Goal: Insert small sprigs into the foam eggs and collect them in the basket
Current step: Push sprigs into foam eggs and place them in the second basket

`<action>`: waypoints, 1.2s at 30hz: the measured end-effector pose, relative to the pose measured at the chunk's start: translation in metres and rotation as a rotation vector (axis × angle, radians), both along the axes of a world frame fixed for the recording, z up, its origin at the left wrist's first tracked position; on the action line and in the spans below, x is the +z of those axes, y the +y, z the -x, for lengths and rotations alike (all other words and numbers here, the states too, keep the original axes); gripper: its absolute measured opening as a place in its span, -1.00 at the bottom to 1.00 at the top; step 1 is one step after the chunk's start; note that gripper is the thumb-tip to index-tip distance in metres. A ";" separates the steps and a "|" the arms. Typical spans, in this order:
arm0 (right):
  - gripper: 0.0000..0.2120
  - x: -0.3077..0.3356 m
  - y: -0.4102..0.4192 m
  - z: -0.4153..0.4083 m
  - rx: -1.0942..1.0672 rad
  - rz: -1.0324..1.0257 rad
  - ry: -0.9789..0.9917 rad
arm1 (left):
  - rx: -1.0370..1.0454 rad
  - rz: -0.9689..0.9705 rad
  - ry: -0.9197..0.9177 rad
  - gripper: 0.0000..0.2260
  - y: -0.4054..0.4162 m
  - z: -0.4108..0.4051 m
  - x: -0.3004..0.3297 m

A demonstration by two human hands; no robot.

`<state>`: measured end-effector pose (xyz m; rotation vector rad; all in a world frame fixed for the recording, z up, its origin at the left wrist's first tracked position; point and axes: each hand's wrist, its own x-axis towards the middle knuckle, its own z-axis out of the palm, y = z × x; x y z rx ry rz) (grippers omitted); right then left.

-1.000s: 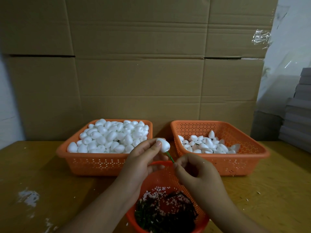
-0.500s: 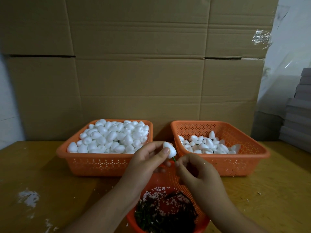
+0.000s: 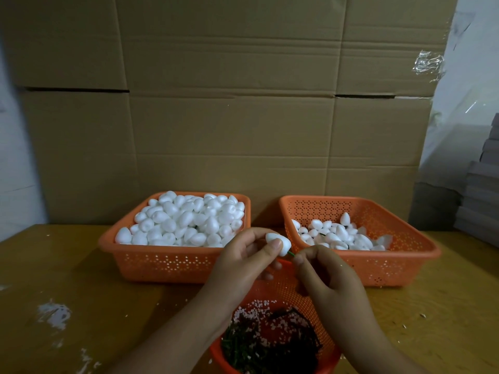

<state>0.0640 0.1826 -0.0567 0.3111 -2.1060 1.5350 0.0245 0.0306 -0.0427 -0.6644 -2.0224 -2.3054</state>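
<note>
My left hand (image 3: pixel 244 261) pinches a white foam egg (image 3: pixel 279 242) between thumb and fingers, just above the round basket. My right hand (image 3: pixel 328 282) pinches a thin green sprig (image 3: pixel 290 254) whose tip sits in the egg's lower end; only a short bit of stem shows between them. A full orange basket (image 3: pixel 162 263) of plain foam eggs stands at the left. The right orange basket (image 3: pixel 378 268) holds a smaller pile of eggs, some with green stems. A round orange basket (image 3: pixel 283 290) near me holds dark green sprigs and white crumbs.
The baskets rest on a yellow-brown wooden table (image 3: pixel 67 279) with white foam crumbs (image 3: pixel 54 314) at the left. A wall of cardboard boxes (image 3: pixel 229 117) stands right behind the baskets. Grey stacked boards (image 3: pixel 483 198) sit at the far right.
The egg has come down and right toward my right hand. The visible green stem has shortened from a long piece to a small stub as the sprig went into the egg.
</note>
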 end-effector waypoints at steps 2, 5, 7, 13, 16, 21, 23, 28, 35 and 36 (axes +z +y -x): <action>-0.82 0.002 0.004 0.002 -0.019 0.023 0.000 | 0.002 0.019 0.001 -0.91 0.000 0.000 -0.002; -0.86 0.005 0.008 0.004 -0.035 0.058 -0.010 | -0.005 0.063 0.013 -0.91 -0.001 -0.001 -0.002; -0.87 0.006 0.009 0.004 -0.040 0.068 -0.022 | -0.003 0.078 0.019 -0.86 -0.001 -0.001 -0.003; -0.89 0.008 0.010 0.005 -0.038 0.097 -0.022 | 0.015 0.085 0.018 -0.87 -0.002 0.000 -0.003; -0.90 0.007 0.010 0.005 -0.030 0.093 -0.029 | 0.015 0.088 0.028 -0.92 -0.002 0.000 -0.002; -0.89 0.008 0.009 0.005 0.015 0.124 -0.060 | 0.029 0.088 0.070 -0.82 -0.004 0.000 -0.003; -0.90 0.009 0.009 0.005 0.036 0.139 -0.070 | 0.040 0.104 0.096 -0.81 -0.003 0.000 -0.002; -0.78 0.009 0.010 0.006 0.012 0.090 -0.084 | 0.077 0.167 0.165 -0.82 -0.002 -0.001 0.000; -0.87 0.010 0.010 0.004 0.019 0.120 -0.054 | 0.039 0.151 0.164 -0.84 -0.003 -0.002 0.001; -0.89 0.011 0.010 0.004 0.027 0.123 -0.050 | 0.030 0.146 0.157 -0.83 -0.003 -0.003 0.001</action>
